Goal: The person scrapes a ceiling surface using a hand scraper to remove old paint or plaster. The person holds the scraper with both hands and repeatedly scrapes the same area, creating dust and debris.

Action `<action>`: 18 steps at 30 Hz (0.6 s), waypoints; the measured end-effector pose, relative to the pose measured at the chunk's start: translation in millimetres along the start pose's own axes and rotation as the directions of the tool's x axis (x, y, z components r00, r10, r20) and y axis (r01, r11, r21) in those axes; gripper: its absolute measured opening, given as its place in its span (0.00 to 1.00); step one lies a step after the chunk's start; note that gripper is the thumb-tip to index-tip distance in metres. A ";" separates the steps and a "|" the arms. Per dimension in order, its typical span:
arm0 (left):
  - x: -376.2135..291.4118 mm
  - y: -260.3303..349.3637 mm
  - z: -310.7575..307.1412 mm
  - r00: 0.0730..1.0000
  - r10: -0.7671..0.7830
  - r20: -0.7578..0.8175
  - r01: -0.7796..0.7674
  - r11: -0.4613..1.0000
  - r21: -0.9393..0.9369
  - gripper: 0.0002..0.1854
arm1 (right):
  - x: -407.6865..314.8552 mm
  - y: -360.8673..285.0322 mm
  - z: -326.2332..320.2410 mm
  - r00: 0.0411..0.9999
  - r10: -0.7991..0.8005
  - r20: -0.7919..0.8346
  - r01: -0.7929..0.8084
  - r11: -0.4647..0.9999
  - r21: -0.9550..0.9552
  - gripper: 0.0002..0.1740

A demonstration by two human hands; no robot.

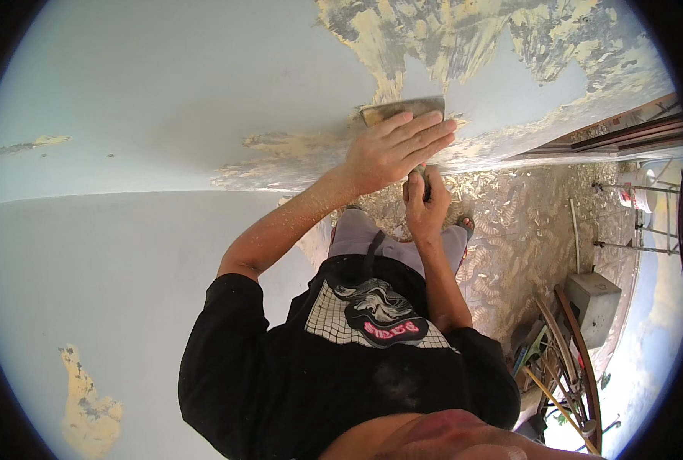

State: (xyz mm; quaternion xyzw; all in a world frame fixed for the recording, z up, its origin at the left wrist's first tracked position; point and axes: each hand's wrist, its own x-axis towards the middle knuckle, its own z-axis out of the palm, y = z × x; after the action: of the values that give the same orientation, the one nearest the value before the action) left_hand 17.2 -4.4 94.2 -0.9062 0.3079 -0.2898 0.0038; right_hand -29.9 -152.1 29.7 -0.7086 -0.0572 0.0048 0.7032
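Observation:
A wide metal scraper blade [404, 109] lies against a pale blue-grey painted wall [203, 75], at the lower edge of a patch of peeled paint [433, 40]. My left hand [399, 141] is spread over the blade, fingers nearly straight and pressing on it. Just below, my right hand [427, 201] is closed around the scraper's dark handle. Yellowish and grey layers show where the paint has come off around the blade. Dust and small flakes cling to my left forearm. Part of the blade is hidden under my fingers.
Paint chips litter the patterned floor tiles [490, 230] by my feet. At the right stand a white bucket [640, 190], metal rods, a grey box [594, 307] and a pile of curved wooden pieces [580, 351]. A dark wooden frame [634, 138] borders the wall at upper right.

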 end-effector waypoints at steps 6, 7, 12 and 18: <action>-5.7 -1.0 0.6 0.999 0.026 0.042 -0.026 1.000 0.005 0.27 | 1.0 -1.9 -2.9 0.997 -0.079 0.015 0.080 0.992 -0.097 0.09; -0.8 -3.6 0.6 1.000 0.020 0.010 -0.021 1.000 0.019 0.27 | -0.9 2.2 0.2 0.995 -0.096 0.008 0.097 0.990 -0.100 0.12; -4.3 4.8 -6.8 1.000 -0.003 0.018 0.003 1.000 0.015 0.25 | 2.4 -9.6 -5.1 0.999 -0.021 0.044 0.024 0.998 -0.049 0.06; 12.2 -5.4 -12.7 0.998 0.036 -0.052 -0.034 0.999 0.031 0.23 | 27.5 -22.6 -24.5 0.902 0.078 0.425 -0.202 0.945 0.255 0.19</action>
State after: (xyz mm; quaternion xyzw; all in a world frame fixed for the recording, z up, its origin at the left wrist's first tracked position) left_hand 21.4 -4.7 112.1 -0.8925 0.3193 -0.3182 0.0145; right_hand -2.1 -174.0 54.6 -0.5818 -0.1502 0.2126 0.7705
